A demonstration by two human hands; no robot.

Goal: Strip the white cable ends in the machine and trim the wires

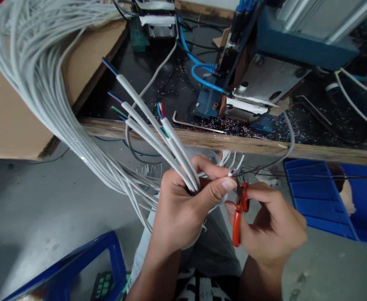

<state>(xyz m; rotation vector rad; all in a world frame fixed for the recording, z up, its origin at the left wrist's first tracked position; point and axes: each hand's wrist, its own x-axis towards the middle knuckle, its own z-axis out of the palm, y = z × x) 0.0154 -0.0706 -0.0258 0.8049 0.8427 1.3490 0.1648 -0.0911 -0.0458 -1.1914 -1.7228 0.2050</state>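
Left hand (186, 205) is closed around several white cables (150, 117), in front of the tabletop (208, 140) and clear of its near edge. Cable ends fan up from the fist and, in this view, overlap the tabletop edge. Outer jackets are stripped at these ends; short coloured cores show, with blue, red and green among them. Thumb and forefinger of the same hand pinch one further cable end (232, 172), its coloured cores exposed, in front of the tabletop.

Right hand (271, 225) grips orange-handled snips (237, 225), likewise in front of the tabletop. Fingers and thumb are bent about the handles. The tips stand at the pinched end; whether they bite on a core cannot be told.

A large cable bundle (61, 108) passes over cardboard (11, 108) at the left of the tabletop and hangs down in front of it, towards the left hand.

On the tabletop: a machine (274, 83) right of centre, with white strips at its lower edge; blue tubing (206, 83) beside it; a second machine (156, 23) at the far side; a hex key (198, 124) along the near edge; coloured scraps (227, 125) scattered about.

Below the tabletop, to the right, is a blue bin (311, 192). Well in front of it, at left, a blue plastic frame (116, 255) stands on the grey floor (89, 213).
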